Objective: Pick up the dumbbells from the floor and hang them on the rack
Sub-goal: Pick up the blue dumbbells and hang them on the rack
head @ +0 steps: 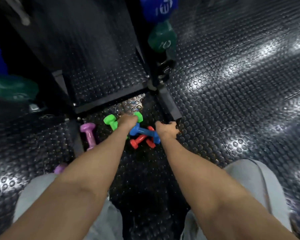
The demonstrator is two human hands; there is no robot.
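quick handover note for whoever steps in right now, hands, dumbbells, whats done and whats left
Left hand: down on the green dumbbell, grip around its handle; whether it is lifted cannot be told.
Right hand: near the rack's foot, beside the blue dumbbell, fingers curled, holding nothing visible.
On the floor: blue dumbbell lying across two red dumbbells; a purple dumbbell to the left, another purple one nearer the person's leg.
Done: the rack already carries larger blue and green weights.
Left: all the small dumbbells still need hanging.
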